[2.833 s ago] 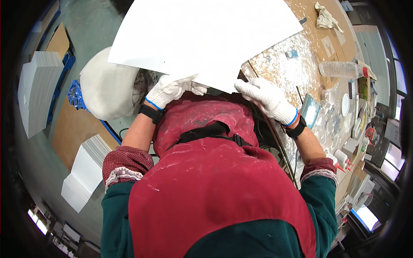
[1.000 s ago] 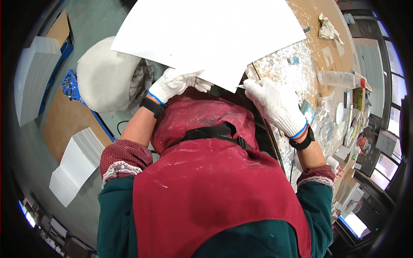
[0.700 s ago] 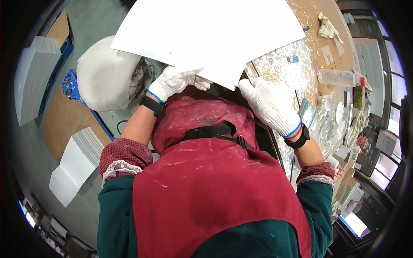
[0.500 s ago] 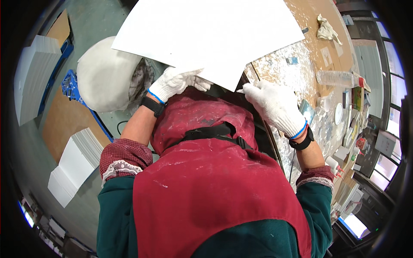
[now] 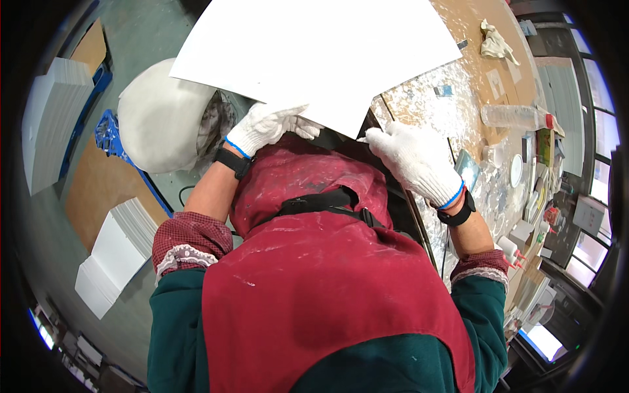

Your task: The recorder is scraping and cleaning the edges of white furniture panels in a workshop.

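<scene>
A large white board (image 5: 314, 52) spans the top of the view, with a narrow part coming down to a corner in front of my apron. My left hand (image 5: 265, 128), in a white knitted glove, is closed on the board's near left edge, thumb lying along the top face. My right hand (image 5: 413, 160), also gloved, is at the right of that lower corner, its fingers curled together and tips beside the corner. A small dark bit shows at those tips; what they hold is hidden. The lower fingers of both hands are partly out of sight.
The worktable (image 5: 426, 98) at right is smeared with white. On it are a crumpled cloth (image 5: 496, 44), a clear plastic bottle (image 5: 514, 118) and several small items. A white-covered round stool (image 5: 164, 118) stands at left, near stacks of white sheets (image 5: 121, 242) on the floor side.
My right hand has shifted very slightly down and left beside the board's corner. The left hand keeps its hold, and the board has hardly moved.
</scene>
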`<control>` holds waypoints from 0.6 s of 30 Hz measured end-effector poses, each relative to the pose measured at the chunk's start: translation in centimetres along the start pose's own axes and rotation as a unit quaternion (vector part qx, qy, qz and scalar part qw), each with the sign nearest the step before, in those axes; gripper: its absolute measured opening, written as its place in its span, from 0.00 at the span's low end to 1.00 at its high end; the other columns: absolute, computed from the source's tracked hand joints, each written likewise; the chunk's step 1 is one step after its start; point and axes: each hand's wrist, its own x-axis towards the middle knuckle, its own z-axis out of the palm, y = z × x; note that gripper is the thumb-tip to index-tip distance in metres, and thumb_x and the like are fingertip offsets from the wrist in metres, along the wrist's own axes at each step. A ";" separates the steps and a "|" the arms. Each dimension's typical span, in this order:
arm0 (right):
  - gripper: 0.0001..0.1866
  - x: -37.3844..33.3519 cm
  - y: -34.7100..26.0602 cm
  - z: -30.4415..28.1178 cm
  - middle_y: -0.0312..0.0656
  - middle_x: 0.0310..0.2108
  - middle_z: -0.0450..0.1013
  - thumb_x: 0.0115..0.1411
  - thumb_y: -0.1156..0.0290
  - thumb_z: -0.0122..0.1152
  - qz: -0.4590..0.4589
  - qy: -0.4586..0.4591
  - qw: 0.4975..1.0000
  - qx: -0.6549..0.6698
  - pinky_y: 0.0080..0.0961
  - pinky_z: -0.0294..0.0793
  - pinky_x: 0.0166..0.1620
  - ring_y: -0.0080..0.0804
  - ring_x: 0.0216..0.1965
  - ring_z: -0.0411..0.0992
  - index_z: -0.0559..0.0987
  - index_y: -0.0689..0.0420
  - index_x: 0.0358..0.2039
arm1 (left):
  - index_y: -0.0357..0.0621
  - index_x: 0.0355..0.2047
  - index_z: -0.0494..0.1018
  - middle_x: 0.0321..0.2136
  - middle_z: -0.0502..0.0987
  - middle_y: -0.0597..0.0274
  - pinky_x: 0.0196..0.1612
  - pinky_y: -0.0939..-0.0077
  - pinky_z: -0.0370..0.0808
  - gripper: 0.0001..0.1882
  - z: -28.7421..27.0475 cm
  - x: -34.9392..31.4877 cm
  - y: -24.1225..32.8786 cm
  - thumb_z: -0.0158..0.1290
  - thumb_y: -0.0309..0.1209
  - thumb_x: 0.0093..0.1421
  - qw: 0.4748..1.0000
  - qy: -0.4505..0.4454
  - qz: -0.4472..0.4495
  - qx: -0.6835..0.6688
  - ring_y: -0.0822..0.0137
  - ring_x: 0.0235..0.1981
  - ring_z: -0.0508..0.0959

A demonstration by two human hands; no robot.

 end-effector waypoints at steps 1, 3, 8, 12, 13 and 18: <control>0.04 0.1 0.0 0.0 0.46 0.24 0.71 0.60 0.68 0.55 0.002 0.018 1.000 0.012 0.39 0.71 0.27 0.48 0.27 0.75 0.75 0.51 0.35 | 0.26 0.55 0.69 0.38 0.80 0.41 0.37 0.62 0.78 0.23 0.0 0.0 0.0 0.47 0.37 0.71 1.000 0.000 -0.001 -0.007 0.53 0.35 0.80; 0.06 0.4 0.0 0.1 0.45 0.22 0.70 0.57 0.70 0.55 -0.008 0.062 0.998 0.018 0.40 0.71 0.26 0.46 0.25 0.74 0.75 0.52 0.36 | 0.26 0.55 0.68 0.38 0.80 0.41 0.38 0.62 0.78 0.24 0.0 -0.1 0.0 0.47 0.38 0.71 1.000 -0.007 0.002 -0.002 0.53 0.35 0.80; 0.05 1.0 -0.6 0.6 0.46 0.25 0.71 0.59 0.68 0.56 0.043 0.013 0.999 -0.019 0.41 0.71 0.27 0.47 0.28 0.75 0.75 0.51 0.36 | 0.27 0.57 0.68 0.39 0.79 0.42 0.39 0.62 0.78 0.25 -0.1 -0.2 0.0 0.49 0.39 0.70 1.000 -0.017 0.018 0.001 0.53 0.36 0.80; 0.06 -0.1 -0.4 0.6 0.45 0.24 0.70 0.58 0.68 0.57 0.004 -0.002 1.000 -0.023 0.39 0.71 0.26 0.45 0.26 0.74 0.75 0.51 0.36 | 0.27 0.56 0.68 0.38 0.79 0.43 0.39 0.62 0.77 0.25 0.0 -0.2 0.0 0.48 0.39 0.71 0.999 -0.028 0.024 -0.012 0.54 0.35 0.80; 0.06 -0.5 -0.1 0.6 0.45 0.23 0.70 0.58 0.68 0.57 -0.012 0.006 1.000 -0.024 0.38 0.71 0.25 0.44 0.25 0.74 0.75 0.51 0.36 | 0.27 0.56 0.68 0.38 0.79 0.43 0.38 0.62 0.77 0.24 0.0 -0.1 0.0 0.48 0.39 0.71 1.000 -0.022 0.014 -0.011 0.54 0.35 0.79; 0.12 -1.8 0.7 1.9 0.43 0.26 0.71 0.60 0.69 0.63 0.007 0.072 0.994 0.080 0.35 0.71 0.29 0.42 0.27 0.74 0.79 0.50 0.45 | 0.27 0.56 0.68 0.36 0.78 0.46 0.36 0.64 0.74 0.23 0.0 0.0 0.1 0.48 0.38 0.71 1.000 0.013 -0.012 0.006 0.57 0.33 0.77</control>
